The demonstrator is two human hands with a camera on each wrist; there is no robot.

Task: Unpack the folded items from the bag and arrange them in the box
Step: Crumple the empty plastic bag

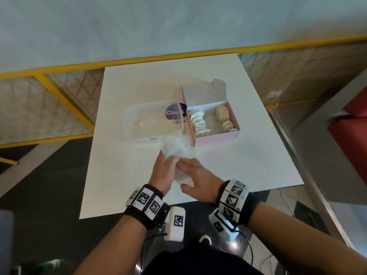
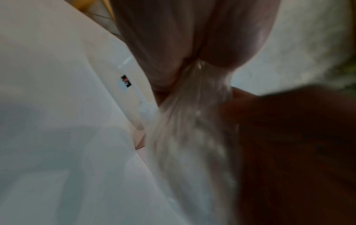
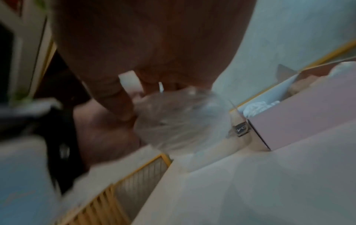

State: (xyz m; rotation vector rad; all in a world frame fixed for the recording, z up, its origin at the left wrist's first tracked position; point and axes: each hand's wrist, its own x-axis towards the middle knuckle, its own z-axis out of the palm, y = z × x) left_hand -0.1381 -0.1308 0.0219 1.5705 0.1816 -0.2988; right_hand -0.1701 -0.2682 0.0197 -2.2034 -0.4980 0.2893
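Note:
A crumpled clear plastic bag (image 1: pixel 175 144) lies on the white table (image 1: pixel 248 165), just in front of the pink box (image 1: pixel 216 138). My left hand (image 1: pixel 172 161) pinches the bag's gathered neck (image 2: pixel 192 137) between thumb and fingers. From the right, my right hand (image 1: pixel 188 165) closes its thumb and fingers on the same bag (image 3: pixel 179 118). Something white shows under my right palm; I cannot tell what it is. The open box holds a row of white folded items (image 1: pixel 198 122) and a row of beige ones (image 1: pixel 225 120).
A clear plastic container (image 1: pixel 139 124) with a purple "Clay" label stands left of the box, touching it. A yellow mesh railing (image 1: pixel 59 92) runs behind and left of the table. A red seat (image 1: pixel 353 139) is at the right.

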